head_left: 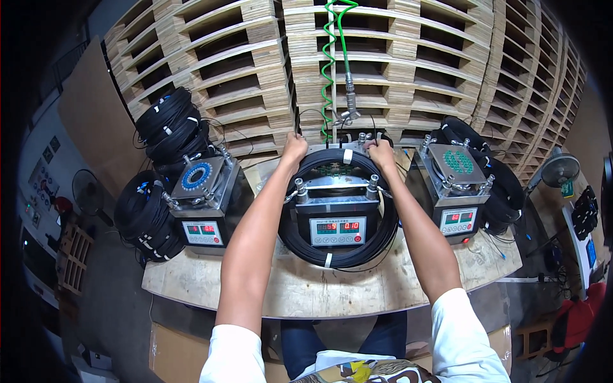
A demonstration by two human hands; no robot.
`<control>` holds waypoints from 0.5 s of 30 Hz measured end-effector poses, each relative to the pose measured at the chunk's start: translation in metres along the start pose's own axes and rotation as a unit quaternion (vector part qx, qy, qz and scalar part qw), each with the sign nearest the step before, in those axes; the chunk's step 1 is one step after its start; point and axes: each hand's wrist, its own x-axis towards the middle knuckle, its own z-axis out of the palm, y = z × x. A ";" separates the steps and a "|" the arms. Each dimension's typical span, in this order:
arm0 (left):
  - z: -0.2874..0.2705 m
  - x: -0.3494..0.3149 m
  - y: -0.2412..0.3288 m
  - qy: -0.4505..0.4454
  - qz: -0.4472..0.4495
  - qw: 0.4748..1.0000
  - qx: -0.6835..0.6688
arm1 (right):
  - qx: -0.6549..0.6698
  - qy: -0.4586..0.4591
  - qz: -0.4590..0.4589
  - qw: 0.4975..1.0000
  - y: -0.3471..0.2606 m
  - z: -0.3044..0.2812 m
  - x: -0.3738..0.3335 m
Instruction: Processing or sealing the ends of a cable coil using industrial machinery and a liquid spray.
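Note:
A large coil of black cable (287, 236) hangs around the middle machine (337, 205), which has a metal top plate and a panel with a red display. White ties bind the coil. Beyond its far left side, my left hand (295, 149) is closed, and a thin black cable end rises from its fingers. On the far right side, my right hand (381, 154) is closed by the machine's rear corner, and a thin black cable stands up from it. Both forearms reach over the coil's sides. The fingertips are partly hidden.
Similar machines stand left (203, 191) and right (454, 185). Cable coils are stacked at the left (169, 124) and right (504, 191). A green spiral air hose with an air gun (350, 105) hangs behind. Wooden pallets (230, 38) line the back of the worktable (300, 290).

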 end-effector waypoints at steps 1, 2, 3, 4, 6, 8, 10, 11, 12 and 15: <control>0.020 -0.023 0.014 -0.017 0.004 1.000 0.021 | -0.022 0.009 -0.003 1.000 0.017 -0.013 0.000; 0.010 -0.019 0.005 -0.008 0.002 1.000 0.026 | -0.015 0.002 -0.007 1.000 0.003 -0.007 -0.004; 0.001 -0.014 -0.004 0.000 0.011 0.999 0.052 | -0.006 0.003 -0.006 1.000 -0.010 -0.002 -0.008; 0.003 -0.012 -0.005 -0.001 0.021 0.997 0.073 | -0.006 0.011 0.000 1.000 -0.010 -0.003 -0.008; 0.004 -0.008 -0.010 -0.028 0.006 0.996 0.089 | -0.010 0.026 -0.019 0.999 -0.008 -0.005 -0.007; -0.002 -0.013 -0.004 -0.015 -0.009 0.993 0.116 | -0.007 0.028 -0.013 0.999 -0.015 -0.003 -0.009; -0.002 -0.005 -0.012 -0.025 -0.012 0.992 0.126 | -0.015 0.016 -0.009 1.000 -0.016 -0.001 -0.009; 0.001 -0.006 -0.011 -0.016 -0.001 0.992 0.124 | -0.025 0.010 -0.011 1.000 -0.015 -0.002 -0.007; 0.002 -0.007 -0.009 -0.006 0.009 0.992 0.122 | -0.036 0.005 -0.013 0.999 -0.015 -0.002 -0.003; 0.014 -0.012 -0.001 -0.019 0.025 0.994 0.104 | -0.105 -0.010 -0.026 0.994 -0.011 -0.011 0.013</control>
